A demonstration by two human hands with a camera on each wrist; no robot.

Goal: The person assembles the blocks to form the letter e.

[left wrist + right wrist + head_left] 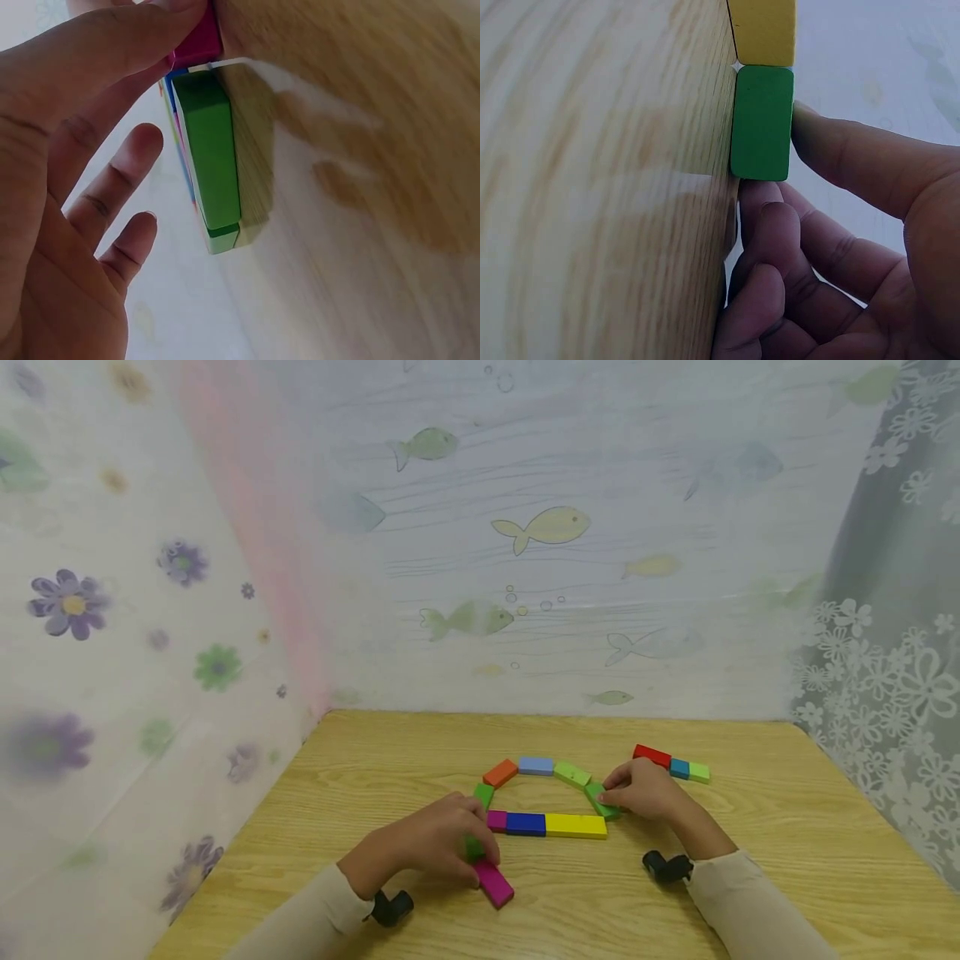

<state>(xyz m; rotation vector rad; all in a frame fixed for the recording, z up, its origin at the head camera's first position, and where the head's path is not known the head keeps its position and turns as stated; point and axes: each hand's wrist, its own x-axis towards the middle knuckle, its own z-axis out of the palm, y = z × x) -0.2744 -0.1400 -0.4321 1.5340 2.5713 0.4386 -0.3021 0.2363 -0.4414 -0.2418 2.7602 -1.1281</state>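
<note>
My left hand point(442, 839) pinches a magenta block point(496, 888) between thumb and finger at the front left of a block outline on the table. Beside that block, a green block point(210, 150) lies partly beneath the hand. With thumb and fingers, my right hand point(651, 789) grips another green block point(600, 802) at the arch's right end, close to the yellow block point(576, 826). The arch continues through light green point(572, 774), light blue point(536, 766), orange point(500, 773) and green point(483, 793) blocks. Dark blue point(526, 824) and small magenta point(497, 821) blocks extend the yellow one's row.
Behind my right hand, a red block point(652, 755), a blue block point(679, 768) and a light green block point(699, 772) form a line on the wooden table point(390, 735). Patterned fabric point(555, 635) hangs along the table's back and sides.
</note>
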